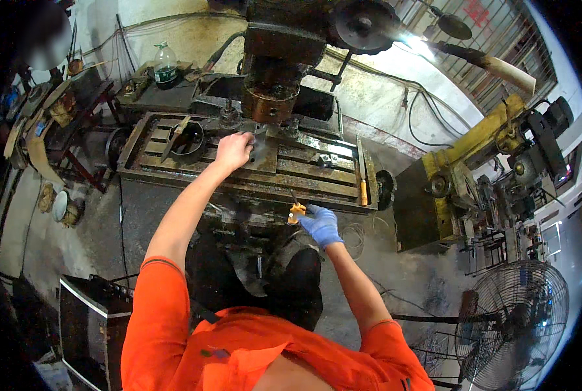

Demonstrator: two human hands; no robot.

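A bottle [165, 70] is standing way over on the left, and a round pot [190, 157] is sitting on the slotted table [317, 184]. My bare left hand [235, 150] is resting at a dark plate [260, 151] there, fingers curled in; can't tell if I'm actually gripping it. Next, a yellow tool [296, 214] is sticking out of my gloved right hand [322, 226], fingers wrapped snugly round it, near the table's front edge. Further right, a long tool [362, 173] is lying on the table, and a fan [512, 319] is standing beyond.

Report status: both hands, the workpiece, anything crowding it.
Left hand, bare: at metal plate. Right hand, gloved: gripping yellow tool. Nearby: round black container, left of plate.
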